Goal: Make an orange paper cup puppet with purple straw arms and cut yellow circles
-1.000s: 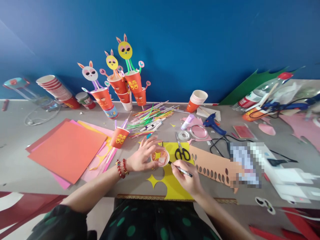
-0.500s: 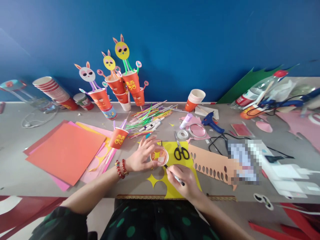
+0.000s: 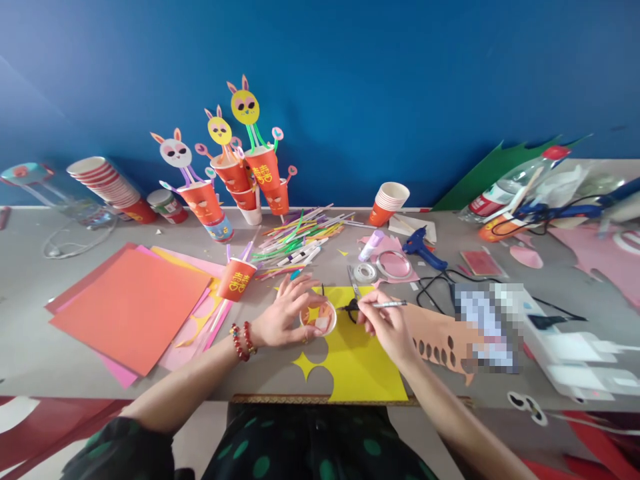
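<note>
My left hand (image 3: 285,310), fingers spread, curves over a small round white-rimmed container (image 3: 327,321) and steadies it between thumb and fingers. Orange and yellow show inside its rim; I cannot make out exactly what they are. Beneath it lies a yellow sheet (image 3: 367,363) with round cut-outs along its left side. A pen (image 3: 393,304) is pinched in my right hand (image 3: 386,327), its dark tip pointing left, just right of the container's rim. Scissors (image 3: 353,283) lie on the sheet, their handles partly hidden by my right hand.
Rabbit figures on red cups (image 3: 263,170) stand along the back. Coloured sticks (image 3: 295,240) lie before them. Orange sheets (image 3: 133,300) and a tipped cup (image 3: 237,280) are on the left. Tape (image 3: 365,272), a glue gun (image 3: 424,248) and a cut-out peach strip (image 3: 435,320) lie right.
My right hand, with the pen, has moved up and right, from the container's lower right rim to over the scissors' handles. My left hand stays on the container.
</note>
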`<action>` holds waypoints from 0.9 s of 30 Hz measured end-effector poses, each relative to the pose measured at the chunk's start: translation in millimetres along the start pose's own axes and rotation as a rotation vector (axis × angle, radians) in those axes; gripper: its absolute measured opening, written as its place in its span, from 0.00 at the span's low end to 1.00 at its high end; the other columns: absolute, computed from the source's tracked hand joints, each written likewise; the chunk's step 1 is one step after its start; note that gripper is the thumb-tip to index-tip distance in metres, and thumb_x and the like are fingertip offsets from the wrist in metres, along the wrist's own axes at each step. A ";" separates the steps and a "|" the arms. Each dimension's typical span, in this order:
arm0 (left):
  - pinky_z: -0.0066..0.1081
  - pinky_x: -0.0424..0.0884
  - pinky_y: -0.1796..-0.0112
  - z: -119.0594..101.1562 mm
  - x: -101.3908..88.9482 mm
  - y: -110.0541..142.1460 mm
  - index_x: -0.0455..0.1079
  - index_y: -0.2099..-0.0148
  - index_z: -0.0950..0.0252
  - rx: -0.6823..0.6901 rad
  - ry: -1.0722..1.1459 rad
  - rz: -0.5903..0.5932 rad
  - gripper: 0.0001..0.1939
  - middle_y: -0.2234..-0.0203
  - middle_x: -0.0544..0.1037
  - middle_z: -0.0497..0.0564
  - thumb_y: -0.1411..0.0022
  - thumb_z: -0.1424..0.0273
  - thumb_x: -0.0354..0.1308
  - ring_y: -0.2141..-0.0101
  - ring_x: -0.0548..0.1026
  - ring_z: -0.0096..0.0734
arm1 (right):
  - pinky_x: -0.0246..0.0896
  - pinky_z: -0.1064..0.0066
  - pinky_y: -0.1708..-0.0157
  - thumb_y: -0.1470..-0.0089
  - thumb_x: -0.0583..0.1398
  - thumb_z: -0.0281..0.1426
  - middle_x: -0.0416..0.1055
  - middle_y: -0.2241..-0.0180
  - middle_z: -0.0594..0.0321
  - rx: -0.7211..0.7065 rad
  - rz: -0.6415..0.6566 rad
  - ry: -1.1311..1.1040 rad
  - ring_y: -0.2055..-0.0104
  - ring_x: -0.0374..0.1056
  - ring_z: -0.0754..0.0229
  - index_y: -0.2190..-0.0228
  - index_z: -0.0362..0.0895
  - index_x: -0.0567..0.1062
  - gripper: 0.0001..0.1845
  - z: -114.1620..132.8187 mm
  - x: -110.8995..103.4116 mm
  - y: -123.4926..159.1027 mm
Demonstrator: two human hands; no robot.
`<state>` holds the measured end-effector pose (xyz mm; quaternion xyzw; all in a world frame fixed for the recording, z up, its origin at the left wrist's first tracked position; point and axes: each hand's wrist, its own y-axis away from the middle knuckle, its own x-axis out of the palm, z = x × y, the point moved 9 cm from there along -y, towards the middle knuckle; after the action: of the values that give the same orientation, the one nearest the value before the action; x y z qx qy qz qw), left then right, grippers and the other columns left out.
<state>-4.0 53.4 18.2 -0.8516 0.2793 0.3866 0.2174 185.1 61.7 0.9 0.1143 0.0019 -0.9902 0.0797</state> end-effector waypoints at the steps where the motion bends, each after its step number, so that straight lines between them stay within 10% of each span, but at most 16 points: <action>1: 0.58 0.39 0.36 0.0 -0.3 0.1 0.64 0.39 0.59 0.001 -0.006 -0.006 0.30 0.35 0.61 0.61 0.38 0.50 0.56 0.33 0.50 0.57 | 0.55 0.76 0.83 0.40 0.57 0.38 0.69 0.79 0.68 0.039 0.042 -0.015 0.83 0.61 0.66 0.70 0.46 0.67 0.10 -2.8 2.4 -8.8; 16: 0.61 0.34 0.37 -0.6 -1.2 0.7 0.66 0.41 0.58 0.038 -0.049 -0.046 0.30 0.33 0.52 0.61 0.39 0.48 0.54 0.33 0.49 0.56 | 0.49 0.77 0.82 0.48 0.56 0.28 0.69 0.83 0.73 0.035 0.421 -0.034 0.84 0.56 0.67 0.73 0.46 0.69 0.03 -7.0 65.6 -71.8; 27: 0.61 0.34 0.37 0.9 0.1 1.0 0.66 0.40 0.58 0.030 -0.070 -0.030 0.30 0.33 0.53 0.62 0.39 0.49 0.55 0.33 0.49 0.57 | 0.50 0.77 0.82 0.47 0.55 0.28 0.69 0.82 0.72 0.018 0.449 -0.016 0.84 0.56 0.67 0.73 0.46 0.68 0.04 -7.7 64.6 -69.2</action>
<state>-5.1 53.2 17.4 -0.8383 0.2647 0.4086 0.2453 113.8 120.0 -22.3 0.1047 -0.0330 -0.9486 0.2969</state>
